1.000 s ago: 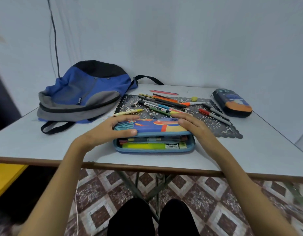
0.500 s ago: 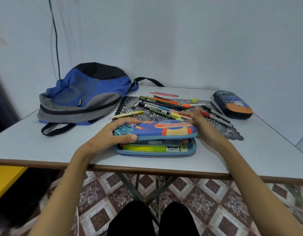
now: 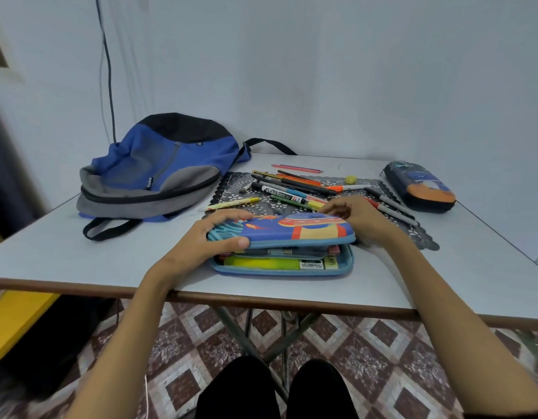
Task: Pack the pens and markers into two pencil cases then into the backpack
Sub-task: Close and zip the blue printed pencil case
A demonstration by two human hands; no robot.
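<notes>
Our right hand has curled back onto the marker-filled pencil case our left hand grips; second case sits far right.

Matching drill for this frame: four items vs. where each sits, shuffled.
1 backpack
2 dark pencil case
3 colourful pencil case
4 pink pencil

a gripped by the left hand, lid ajar
b right of the mat
c left of the mat
d beyond the mat's far edge

Pairs: 1-c, 2-b, 3-a, 4-d
</notes>
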